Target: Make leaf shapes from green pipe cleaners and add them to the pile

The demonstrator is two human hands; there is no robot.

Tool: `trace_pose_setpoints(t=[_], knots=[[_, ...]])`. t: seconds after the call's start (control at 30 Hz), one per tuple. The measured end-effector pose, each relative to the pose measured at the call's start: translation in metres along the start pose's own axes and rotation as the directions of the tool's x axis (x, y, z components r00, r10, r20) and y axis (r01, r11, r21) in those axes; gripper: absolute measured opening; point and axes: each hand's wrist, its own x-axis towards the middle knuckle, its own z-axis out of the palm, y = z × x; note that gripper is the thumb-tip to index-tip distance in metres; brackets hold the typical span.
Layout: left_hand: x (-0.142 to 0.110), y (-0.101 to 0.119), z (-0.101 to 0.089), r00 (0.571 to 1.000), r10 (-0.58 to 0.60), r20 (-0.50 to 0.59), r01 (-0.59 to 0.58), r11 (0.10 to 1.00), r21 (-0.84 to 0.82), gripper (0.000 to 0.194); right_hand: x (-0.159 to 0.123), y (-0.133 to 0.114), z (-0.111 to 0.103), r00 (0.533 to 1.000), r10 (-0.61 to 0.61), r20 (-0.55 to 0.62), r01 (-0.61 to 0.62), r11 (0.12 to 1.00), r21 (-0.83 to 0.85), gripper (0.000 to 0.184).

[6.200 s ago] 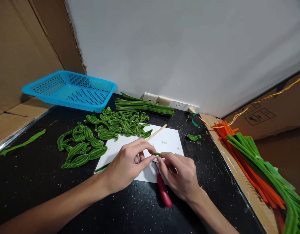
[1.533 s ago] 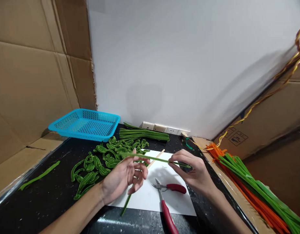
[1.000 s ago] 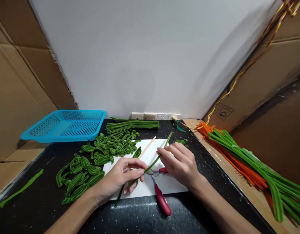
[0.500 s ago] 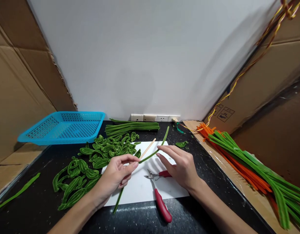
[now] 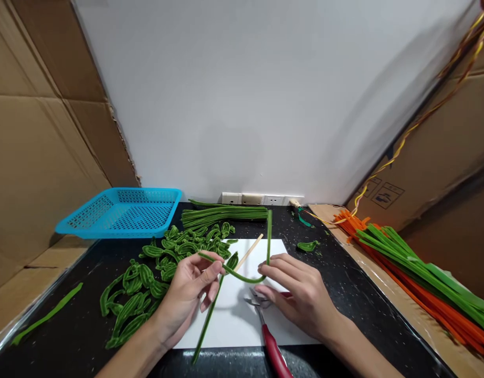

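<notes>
My left hand [image 5: 189, 291] pinches one end of a long green pipe cleaner [image 5: 245, 278] between thumb and fingers. My right hand [image 5: 299, 294] grips the same pipe cleaner further along, where it curves into a U and its free end rises straight up. A second green pipe cleaner [image 5: 206, 328] lies slanted under my left hand. Both hands hover over a white sheet [image 5: 242, 325] on the black counter. Red-handled pliers [image 5: 271, 344] lie on the sheet just below my right hand.
A heap of folded green leaf shapes [image 5: 163, 262] lies left of the sheet, with a wooden stick [image 5: 250, 252] and a bundle of straight green pipe cleaners [image 5: 226, 214] behind. A blue basket [image 5: 119, 212] sits at back left. Orange and green pipe cleaners [image 5: 415, 273] lie along the right.
The pipe cleaner, straight half a second ago, is now bent into a U between my hands. My right hand has closed on it.
</notes>
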Motion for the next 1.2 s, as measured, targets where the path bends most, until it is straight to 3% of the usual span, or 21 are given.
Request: trace_pose_setpoints(t=[0.33, 0.6, 0.7, 0.77, 0.93, 1.07, 1.2], knots=[[0.006, -0.002, -0.003, 0.997, 0.082, -0.008, -0.082, 0.996, -0.041, 0.027, 0.005, -0.035, 0.005, 0.981, -0.178, 0.075, 0.146, 0.939, 0.311, 0.012], [0.001, -0.005, 0.003, 0.993, -0.049, 0.107, 0.08, 0.947, -0.312, 0.025, 0.002, -0.046, 0.009, 0.963, -0.265, 0.052, 0.227, 0.899, 0.374, 0.022], [0.0, -0.004, 0.006, 0.991, -0.099, 0.086, 0.122, 0.933, -0.338, 0.026, 0.001, -0.047, 0.011, 0.948, -0.303, 0.094, 0.244, 0.885, 0.395, 0.019], [0.0, -0.004, 0.007, 0.997, -0.062, 0.042, 0.072, 0.947, -0.314, 0.025, -0.001, -0.048, 0.013, 0.941, -0.316, 0.118, 0.252, 0.892, 0.376, 0.019], [0.001, -0.001, 0.008, 1.0, 0.026, -0.014, -0.028, 0.983, -0.182, 0.024, -0.004, -0.049, 0.024, 0.976, -0.213, 0.056, 0.193, 0.95, 0.244, 0.011], [0.0, 0.003, 0.008, 0.998, 0.062, 0.009, -0.059, 0.98, -0.192, 0.022, -0.003, -0.047, 0.023, 0.996, -0.088, 0.027, 0.08, 0.971, 0.227, 0.01], [-0.002, 0.006, 0.008, 0.996, 0.088, 0.005, -0.085, 0.98, -0.181, 0.029, -0.004, -0.044, 0.021, 0.998, -0.046, 0.047, 0.034, 0.974, 0.225, 0.004]])
